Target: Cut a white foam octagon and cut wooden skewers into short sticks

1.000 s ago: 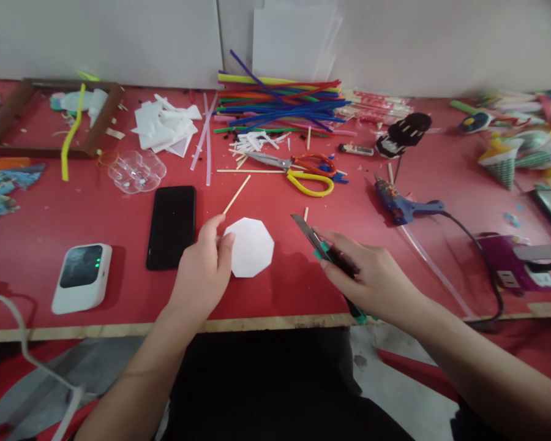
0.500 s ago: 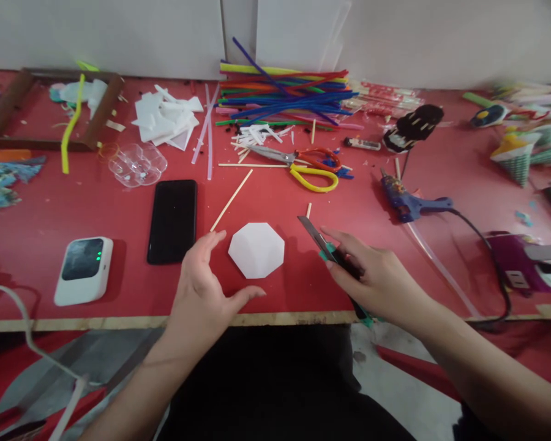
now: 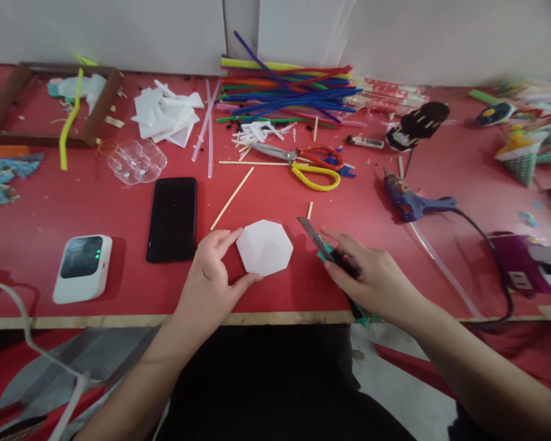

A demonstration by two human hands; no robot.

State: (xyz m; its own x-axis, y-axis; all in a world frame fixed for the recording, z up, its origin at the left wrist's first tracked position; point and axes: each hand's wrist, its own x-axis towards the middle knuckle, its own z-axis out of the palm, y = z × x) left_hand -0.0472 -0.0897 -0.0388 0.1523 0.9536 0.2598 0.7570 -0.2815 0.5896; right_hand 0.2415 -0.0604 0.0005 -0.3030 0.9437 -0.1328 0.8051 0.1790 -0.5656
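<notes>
- Our left hand [image 3: 213,269] pinches the card [image 3: 265,247] flat on the surface [image 3: 119,208], fingers closed on its edge.
- Our right hand [image 3: 371,275] has its fingers gripping a knife [image 3: 319,242].
- The tray [image 3: 103,104] holds a pipe cleaner [image 3: 68,122].

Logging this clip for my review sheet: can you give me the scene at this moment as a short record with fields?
Setting: red table cluttered with craft supplies
Left hand: open, index finger and thumb against the left edge of the white piece, which lies flat
Right hand: closed on a knife, blade out, pointing toward the white piece, apart from it
Nearby: phone, wooden stick, scissors, glue gun
</notes>
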